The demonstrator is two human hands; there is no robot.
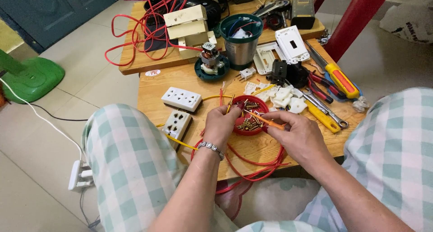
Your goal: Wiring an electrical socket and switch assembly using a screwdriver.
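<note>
Fingers first: from the head camera I see the fingers (269, 119) of the right hand (295, 135) pinched shut around a thin orange rod-like tool (269, 121), which slants up and left over a shallow red dish (249, 115). On the left hand (222, 124) the fingertips are drawn together at the near rim of that dish; whether they clasp something small I cannot tell. A beaded bracelet (211, 147) circles the left wrist.

I read the dish as sitting on a low wooden table (149, 96), between the two hands, holding a heap of small brass-coloured metal pieces. Red wire (255, 164) loops on the table under both wrists and trails off the near edge. Left of the hands lie two white multi-socket blocks (181, 99), one behind the other, with a yellow wire (180, 142) running beside the nearer one. Right of the dish I see a pile of white plastic parts (284, 96), a yellow utility knife (322, 117), a spanner (327, 109), red-handled pliers (318, 85) and a screwdriver with a yellow and red handle (340, 78).

Farther back stand a small motor on a green base (210, 63), a metal can with a green rim (241, 40) and a white switch plate (292, 43). Checked green-and-white trouser legs (126, 160) frame the table on both sides.
</note>
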